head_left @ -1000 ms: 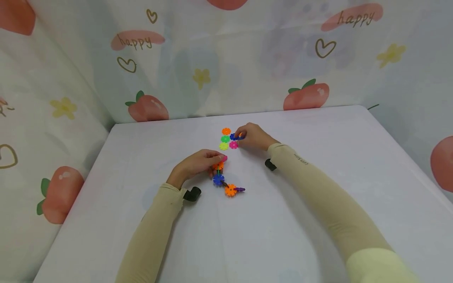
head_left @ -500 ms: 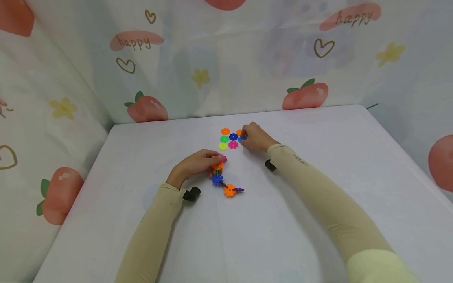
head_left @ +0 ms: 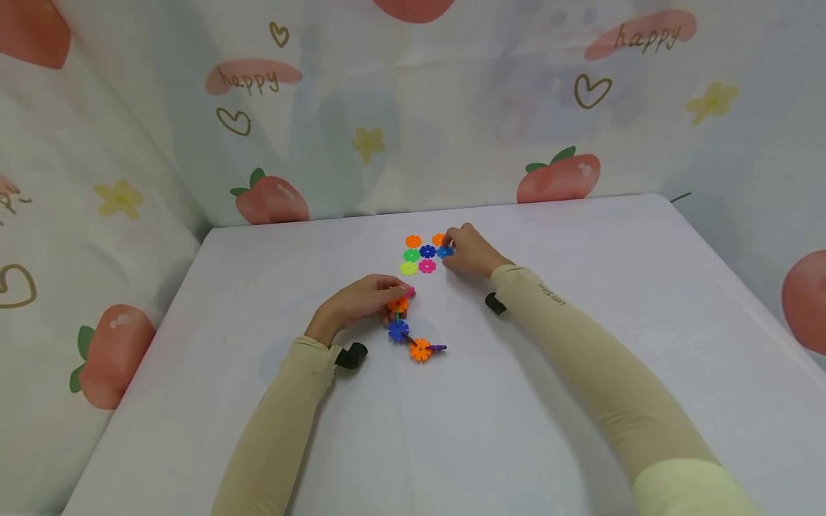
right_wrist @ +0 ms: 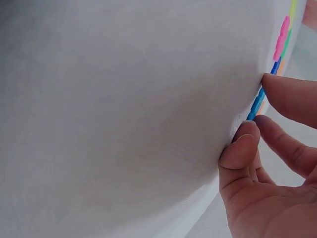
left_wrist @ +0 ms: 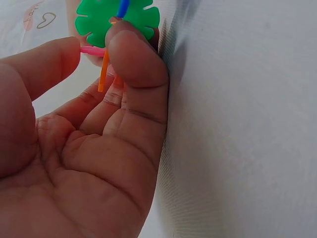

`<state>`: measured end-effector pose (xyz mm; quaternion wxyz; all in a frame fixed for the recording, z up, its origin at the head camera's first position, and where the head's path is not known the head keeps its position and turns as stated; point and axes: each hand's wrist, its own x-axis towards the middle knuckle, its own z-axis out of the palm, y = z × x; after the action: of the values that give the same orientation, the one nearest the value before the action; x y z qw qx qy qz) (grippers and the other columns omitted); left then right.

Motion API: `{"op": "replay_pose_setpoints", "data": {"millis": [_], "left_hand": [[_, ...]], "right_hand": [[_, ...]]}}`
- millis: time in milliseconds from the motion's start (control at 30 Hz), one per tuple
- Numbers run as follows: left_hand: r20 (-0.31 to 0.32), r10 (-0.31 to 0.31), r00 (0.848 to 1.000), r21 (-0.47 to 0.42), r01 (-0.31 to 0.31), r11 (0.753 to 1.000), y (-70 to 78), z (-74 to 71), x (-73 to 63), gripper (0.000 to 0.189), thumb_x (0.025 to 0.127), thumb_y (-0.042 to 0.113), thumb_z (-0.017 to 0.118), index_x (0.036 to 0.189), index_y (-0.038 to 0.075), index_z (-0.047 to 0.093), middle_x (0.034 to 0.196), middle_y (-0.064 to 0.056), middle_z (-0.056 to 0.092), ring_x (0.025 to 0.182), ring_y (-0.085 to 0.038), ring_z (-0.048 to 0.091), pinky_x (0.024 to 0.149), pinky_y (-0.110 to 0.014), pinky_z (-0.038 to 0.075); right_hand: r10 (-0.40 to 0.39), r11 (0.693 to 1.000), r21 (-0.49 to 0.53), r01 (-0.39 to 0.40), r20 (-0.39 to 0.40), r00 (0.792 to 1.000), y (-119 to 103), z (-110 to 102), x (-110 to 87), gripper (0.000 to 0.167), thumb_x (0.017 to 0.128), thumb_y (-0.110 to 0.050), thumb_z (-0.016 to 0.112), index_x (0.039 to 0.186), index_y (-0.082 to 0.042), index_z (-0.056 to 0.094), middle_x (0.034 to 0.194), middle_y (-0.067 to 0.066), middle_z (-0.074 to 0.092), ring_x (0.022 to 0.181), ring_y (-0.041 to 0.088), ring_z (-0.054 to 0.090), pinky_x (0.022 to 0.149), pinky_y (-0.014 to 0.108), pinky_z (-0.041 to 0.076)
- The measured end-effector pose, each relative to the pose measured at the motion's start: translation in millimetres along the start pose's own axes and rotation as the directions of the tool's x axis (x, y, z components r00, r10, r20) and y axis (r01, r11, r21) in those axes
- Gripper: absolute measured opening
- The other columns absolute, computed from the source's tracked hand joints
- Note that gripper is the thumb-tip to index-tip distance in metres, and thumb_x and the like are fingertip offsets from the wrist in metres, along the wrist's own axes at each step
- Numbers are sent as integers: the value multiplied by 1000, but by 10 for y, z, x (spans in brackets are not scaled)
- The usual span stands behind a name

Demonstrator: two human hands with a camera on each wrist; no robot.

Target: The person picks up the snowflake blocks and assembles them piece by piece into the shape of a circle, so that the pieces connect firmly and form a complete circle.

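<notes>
In the head view my left hand (head_left: 364, 295) pinches a pink interlocking disc (head_left: 410, 292) at one end of a joined chain. Along that chain run an orange disc (head_left: 398, 306), a green disc (left_wrist: 99, 22), a blue disc (head_left: 399, 330), a dark piece, another orange disc (head_left: 421, 350) and a purple disc (head_left: 437, 348) seen edge-on. Farther off, my right hand (head_left: 472, 251) has thumb and fingers at opposite edges of a light blue disc (right_wrist: 256, 105), which lies flat on the white cloth.
Beside the light blue disc lie loose flat discs: dark blue (head_left: 428, 251), pink (head_left: 427, 266), green (head_left: 411, 255), yellow (head_left: 409, 269) and two orange (head_left: 413, 241). A printed curtain (head_left: 439, 107) stands behind the white table (head_left: 548, 430).
My right hand has shifted slightly right with the light blue disc, which went from tilted beside the dark blue disc to flat at its right. The left hand and chain stay in place.
</notes>
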<state>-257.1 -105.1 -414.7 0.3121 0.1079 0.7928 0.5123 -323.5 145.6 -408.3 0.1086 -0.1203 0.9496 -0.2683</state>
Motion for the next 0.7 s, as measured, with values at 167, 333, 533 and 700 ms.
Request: {"op": "replay_pose_setpoints", "data": {"millis": [167, 333, 533, 700], "left_hand": [[-2, -1, 1000, -11, 1, 1000, -10, -2, 20, 39, 112, 34, 60, 135, 3, 67, 98, -9, 65, 78, -21, 60, 79, -30, 52], [2, 4, 1000, -17, -4, 1000, -23, -3, 32, 38, 112, 33, 61, 132, 3, 68, 96, -9, 64, 78, -21, 60, 80, -30, 52], [-5, -13, 1000, -9, 13, 1000, -26, -5, 30, 39, 111, 35, 62, 131, 3, 70, 93, -8, 64, 76, -21, 61, 84, -32, 51], [1, -15, 1000, -5, 15, 1000, -7, -18, 8, 40, 112, 34, 60, 135, 3, 70, 96, -8, 66, 77, -21, 61, 86, -32, 51]], "right_hand": [[4, 1000, -16, -4, 6, 1000, 13, -2, 16, 34, 102, -8, 70, 130, 9, 61, 122, 24, 55, 115, 36, 53, 108, 45, 48], [0, 1000, 7, 0, 17, 1000, 42, 3, 13, 34, 101, -8, 73, 128, 7, 59, 119, 22, 60, 112, 36, 55, 106, 45, 49], [-23, 998, 60, 22, 12, 1000, 88, -19, -39, 25, 101, -7, 72, 121, 5, 64, 111, 19, 63, 106, 34, 56, 101, 46, 50], [-32, 994, 104, 30, 13, 999, 100, -62, -84, 18, 105, -9, 66, 116, 6, 68, 111, 19, 64, 108, 34, 55, 103, 47, 48]]}}
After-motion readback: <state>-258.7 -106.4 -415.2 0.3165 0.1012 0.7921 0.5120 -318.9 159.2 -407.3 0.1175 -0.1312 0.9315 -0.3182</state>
